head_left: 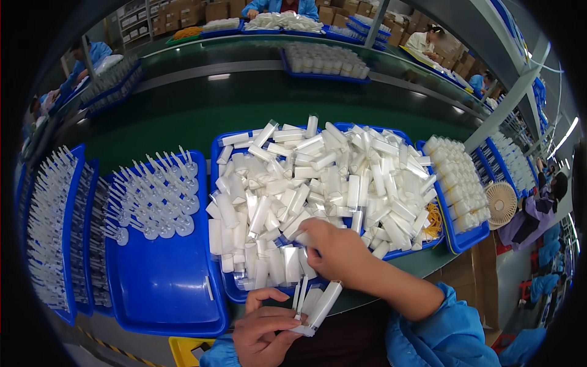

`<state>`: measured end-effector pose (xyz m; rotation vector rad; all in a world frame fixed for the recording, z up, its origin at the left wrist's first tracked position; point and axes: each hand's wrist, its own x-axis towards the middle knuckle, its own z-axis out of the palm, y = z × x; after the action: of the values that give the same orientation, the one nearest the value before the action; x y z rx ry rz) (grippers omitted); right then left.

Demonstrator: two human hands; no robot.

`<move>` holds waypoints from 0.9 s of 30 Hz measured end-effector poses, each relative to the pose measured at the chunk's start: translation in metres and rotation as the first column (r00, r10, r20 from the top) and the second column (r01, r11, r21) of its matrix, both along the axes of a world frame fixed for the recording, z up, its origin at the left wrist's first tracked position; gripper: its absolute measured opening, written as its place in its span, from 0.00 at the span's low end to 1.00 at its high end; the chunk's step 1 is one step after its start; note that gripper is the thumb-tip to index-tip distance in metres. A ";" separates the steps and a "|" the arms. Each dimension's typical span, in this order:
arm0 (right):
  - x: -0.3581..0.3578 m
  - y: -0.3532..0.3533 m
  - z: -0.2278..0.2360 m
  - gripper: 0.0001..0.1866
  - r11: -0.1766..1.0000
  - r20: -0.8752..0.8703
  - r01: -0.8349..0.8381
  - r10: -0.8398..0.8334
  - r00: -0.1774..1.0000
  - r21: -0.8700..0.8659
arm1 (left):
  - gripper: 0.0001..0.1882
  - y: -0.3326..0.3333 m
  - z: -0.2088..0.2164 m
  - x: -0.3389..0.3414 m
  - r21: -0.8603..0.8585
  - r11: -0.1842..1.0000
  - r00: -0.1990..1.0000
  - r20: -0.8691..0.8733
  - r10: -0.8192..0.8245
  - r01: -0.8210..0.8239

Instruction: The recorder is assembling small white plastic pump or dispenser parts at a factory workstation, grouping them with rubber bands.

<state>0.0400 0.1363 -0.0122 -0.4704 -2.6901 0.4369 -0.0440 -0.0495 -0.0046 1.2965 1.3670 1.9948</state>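
My left hand [266, 327] is closed round a small bundle low in the middle. It has white oblong pieces [324, 304] with clear plastic at the ends, and two thin white prongs [299, 296] stand up beside them. My right hand [342, 254] reaches over a big heap of similar white oblong pieces [318, 165], its fingers curled onto one at the heap's near side. That piece is partly hidden by the fingers. The heap overfills two blue trays [235, 292] placed side by side.
On the left, a blue tray [162, 290] holds several clear-based white stems at its far end. More filled trays [52, 226] stand beyond it. To the right are a tray of bundled white pieces [455, 177], yellow rubber bands [434, 220] and a fan [501, 203]. Co-workers sit across the green conveyor [183, 116].
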 end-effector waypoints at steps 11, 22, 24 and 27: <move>0.026 -0.009 0.053 0.28 0.008 -0.251 -0.256 -0.217 0.943 -0.967 | 0.03 0.008 -0.007 0.004 -0.021 0.995 0.980 -0.169 -0.102 0.099; 0.046 -0.003 0.048 0.12 0.297 -0.272 -0.250 -0.034 0.962 -0.922 | 0.03 0.010 -0.004 0.007 -0.059 0.998 0.973 -0.225 -0.048 0.036; 0.052 0.004 0.057 0.08 0.721 -0.149 -0.160 0.079 0.986 -0.674 | 0.04 0.012 -0.006 0.005 -0.079 0.996 0.966 -0.255 -0.049 0.029; 0.056 -0.001 0.068 0.08 0.745 -0.058 -0.106 0.090 0.994 -0.659 | 0.04 0.009 -0.006 0.007 -0.062 0.997 0.958 -0.281 -0.064 0.048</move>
<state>0.0961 0.1356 0.0561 -0.4973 -2.4697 1.4463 -0.0367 -0.0407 -0.0107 1.6249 1.4799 1.7723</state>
